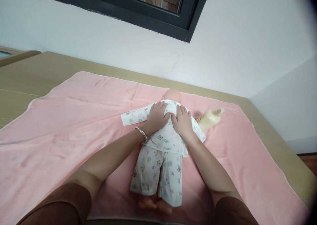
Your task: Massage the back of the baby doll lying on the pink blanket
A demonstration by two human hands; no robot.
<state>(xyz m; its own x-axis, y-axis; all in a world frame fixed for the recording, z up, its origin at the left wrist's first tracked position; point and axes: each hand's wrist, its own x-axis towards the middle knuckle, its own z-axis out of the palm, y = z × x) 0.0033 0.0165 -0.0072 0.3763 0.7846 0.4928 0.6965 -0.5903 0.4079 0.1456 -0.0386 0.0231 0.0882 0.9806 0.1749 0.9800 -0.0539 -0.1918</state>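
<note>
A baby doll (pixel 172 95) lies on a pink blanket (pixel 104 119), its head toward the wall and its bare feet toward me. It wears a white printed top (pixel 168 137) and matching trousers (pixel 148 172). My left hand (pixel 157 116) rests flat on the left side of the doll's upper body, fingers pointing to its head. Across from it, my right hand (pixel 182 121) lies flat on the right side, the two thumbs close together. One sleeve stretches out to the left. The doll's face cannot be seen.
A cream-coloured baby bottle (pixel 210 118) lies on its side to the right of the doll. Under the blanket is a wooden table (pixel 61 64) against a white wall (pixel 123 46). A dark-framed window (pixel 148 15) sits above. Another wooden edge (pixel 19 57) shows at far left.
</note>
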